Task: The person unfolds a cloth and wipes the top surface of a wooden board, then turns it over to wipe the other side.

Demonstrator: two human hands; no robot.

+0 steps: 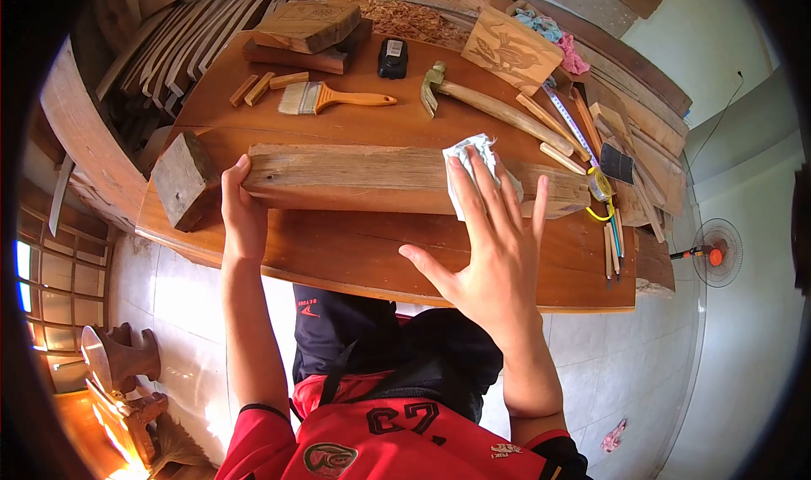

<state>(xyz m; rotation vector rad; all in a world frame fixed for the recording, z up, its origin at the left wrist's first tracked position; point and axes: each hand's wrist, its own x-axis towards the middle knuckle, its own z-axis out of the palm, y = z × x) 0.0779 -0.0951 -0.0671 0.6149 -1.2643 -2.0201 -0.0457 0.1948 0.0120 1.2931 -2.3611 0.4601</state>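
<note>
A long squared wooden beam (pixel 346 169) with a rough, weathered top lies crosswise on the brown table. My left hand (pixel 242 214) grips its left end, thumb on the upper edge and the other fingers mostly hidden behind the wood. Toward the beam's right part, a crumpled white cloth (pixel 460 150) lies over the top and front edge. My right hand (pixel 488 243) rests flat on this cloth with fingers spread and thumb stretched out to the left. Just left of my left hand stands a short grey wooden block (pixel 183 181).
Behind the beam lie a paintbrush (pixel 338 98), a claw hammer (pixel 498 108), a black box-shaped item (pixel 393 58) and stacked wood blocks (pixel 308 28). To the right are a carved board (pixel 512 51), a tape measure (pixel 599 184) and pencils (pixel 614 243). The table's front edge (pixel 448 301) is near my body.
</note>
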